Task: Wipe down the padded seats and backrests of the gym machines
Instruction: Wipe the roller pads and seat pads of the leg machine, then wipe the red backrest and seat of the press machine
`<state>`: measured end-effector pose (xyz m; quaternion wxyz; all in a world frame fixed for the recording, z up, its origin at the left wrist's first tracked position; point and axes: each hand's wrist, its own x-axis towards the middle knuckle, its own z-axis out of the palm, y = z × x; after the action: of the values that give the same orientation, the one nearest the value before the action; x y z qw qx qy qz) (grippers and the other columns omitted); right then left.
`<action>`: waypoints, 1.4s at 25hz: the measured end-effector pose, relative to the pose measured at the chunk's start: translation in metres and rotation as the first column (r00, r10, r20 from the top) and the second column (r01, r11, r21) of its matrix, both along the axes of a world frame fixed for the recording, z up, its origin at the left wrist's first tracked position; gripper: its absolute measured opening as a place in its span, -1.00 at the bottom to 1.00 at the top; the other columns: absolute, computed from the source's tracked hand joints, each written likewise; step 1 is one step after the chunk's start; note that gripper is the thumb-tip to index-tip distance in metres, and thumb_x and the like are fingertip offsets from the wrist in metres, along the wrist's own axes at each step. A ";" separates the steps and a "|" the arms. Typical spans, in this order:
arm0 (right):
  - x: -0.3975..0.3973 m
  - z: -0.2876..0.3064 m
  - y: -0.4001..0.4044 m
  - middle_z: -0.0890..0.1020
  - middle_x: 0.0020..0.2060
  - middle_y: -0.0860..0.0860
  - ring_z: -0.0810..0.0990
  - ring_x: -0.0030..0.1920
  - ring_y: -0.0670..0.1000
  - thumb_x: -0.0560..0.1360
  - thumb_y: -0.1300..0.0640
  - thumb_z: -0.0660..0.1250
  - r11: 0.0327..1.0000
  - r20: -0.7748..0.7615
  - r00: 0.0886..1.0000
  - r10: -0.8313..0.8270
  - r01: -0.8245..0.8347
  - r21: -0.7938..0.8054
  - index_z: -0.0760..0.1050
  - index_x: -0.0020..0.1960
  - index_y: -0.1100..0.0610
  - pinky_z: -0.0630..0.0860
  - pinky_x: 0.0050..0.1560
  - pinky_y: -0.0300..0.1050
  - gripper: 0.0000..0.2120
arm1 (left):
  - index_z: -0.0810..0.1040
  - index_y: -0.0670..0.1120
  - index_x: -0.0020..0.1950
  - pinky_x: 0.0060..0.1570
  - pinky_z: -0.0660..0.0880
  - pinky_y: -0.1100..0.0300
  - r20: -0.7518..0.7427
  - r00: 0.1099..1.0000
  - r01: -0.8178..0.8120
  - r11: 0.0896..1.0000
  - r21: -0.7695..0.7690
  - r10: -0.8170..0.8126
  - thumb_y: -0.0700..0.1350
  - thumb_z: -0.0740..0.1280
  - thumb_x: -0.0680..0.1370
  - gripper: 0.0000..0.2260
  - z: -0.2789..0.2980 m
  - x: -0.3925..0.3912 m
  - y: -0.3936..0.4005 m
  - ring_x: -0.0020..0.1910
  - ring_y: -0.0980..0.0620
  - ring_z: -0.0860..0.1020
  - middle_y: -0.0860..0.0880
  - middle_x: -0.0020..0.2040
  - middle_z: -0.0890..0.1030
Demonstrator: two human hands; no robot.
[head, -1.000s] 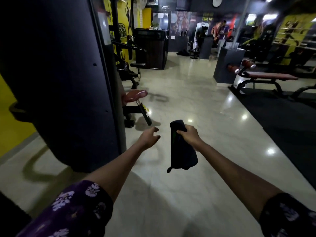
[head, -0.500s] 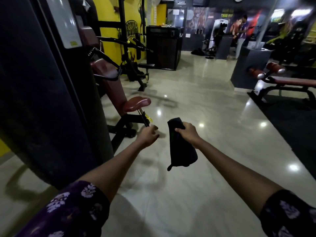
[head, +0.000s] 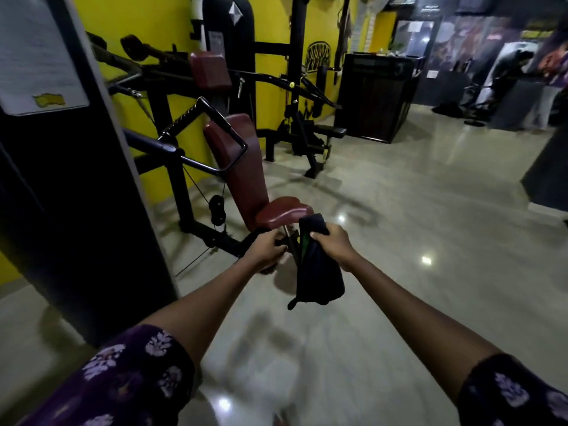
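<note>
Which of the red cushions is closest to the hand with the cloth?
The low maroon seat pad, just beyond the right hand gripping the dark cloth. The long backrest and small top pad sit higher and farther.

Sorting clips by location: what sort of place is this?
Most likely a commercial gym: a weight machine with a maroon padded seat and backrest, a second machine by the yellow wall.

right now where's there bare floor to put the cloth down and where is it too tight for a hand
Free: the pale tiled floor, right of the maroon seat and short of the dark cabinet. Also the floor just below the dark cloth in the right hand. Crowded: left of the backrest, among bars, cables and the weight tower.
</note>
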<state>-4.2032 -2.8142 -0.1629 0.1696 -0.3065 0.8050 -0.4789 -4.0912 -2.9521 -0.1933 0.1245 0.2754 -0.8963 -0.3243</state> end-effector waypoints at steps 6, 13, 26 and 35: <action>-0.136 0.004 -0.115 0.61 0.07 0.17 0.57 0.09 0.14 0.53 0.19 0.32 0.995 -0.021 0.995 0.093 -0.092 0.039 0.54 0.16 0.26 0.42 -0.07 -0.13 -0.76 | 0.45 -0.22 0.30 0.22 0.40 0.09 -0.026 0.994 -0.108 0.994 -0.005 0.108 -0.15 0.32 0.55 -0.66 0.006 -0.129 -0.117 0.26 -0.10 0.48 -0.17 0.26 0.53; -0.255 0.010 -0.227 0.62 0.05 0.17 0.58 0.07 0.14 0.54 0.16 0.31 0.988 0.018 0.988 0.151 -0.151 0.012 0.54 0.16 0.24 0.47 -0.01 -0.03 -0.77 | 0.42 -0.19 0.33 0.23 0.38 0.13 0.013 0.984 -0.176 0.982 -0.067 0.178 -0.13 0.32 0.55 -0.63 0.008 -0.233 -0.207 0.30 -0.08 0.45 -0.15 0.30 0.50; -0.451 0.030 -0.455 0.59 -0.07 0.13 0.58 -0.04 0.11 0.57 0.19 0.28 0.869 -0.042 0.868 0.495 -0.495 0.011 0.52 0.14 0.23 0.40 -0.16 -0.12 -0.81 | 0.39 -0.18 0.37 0.25 0.37 0.11 -0.055 0.837 -0.548 0.835 -0.053 0.545 -0.11 0.30 0.57 -0.61 0.020 -0.382 -0.382 0.31 -0.07 0.43 -0.14 0.33 0.47; -0.481 0.025 -0.592 0.64 -0.03 0.16 0.60 0.01 0.12 0.54 0.20 0.31 0.792 -0.022 0.794 0.608 -0.608 -0.044 0.56 0.09 0.24 0.49 -0.03 -0.04 -0.82 | 0.43 -0.19 0.32 0.26 0.36 0.11 -0.149 0.712 -0.701 0.706 -0.103 0.686 -0.14 0.31 0.53 -0.63 0.031 -0.415 -0.494 0.28 -0.08 0.45 -0.14 0.29 0.49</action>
<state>-4.6845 -3.4061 -0.1379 0.3043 -0.5544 0.6524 -0.4176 -4.5062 -3.4465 -0.1626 0.3023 0.5654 -0.7414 -0.1978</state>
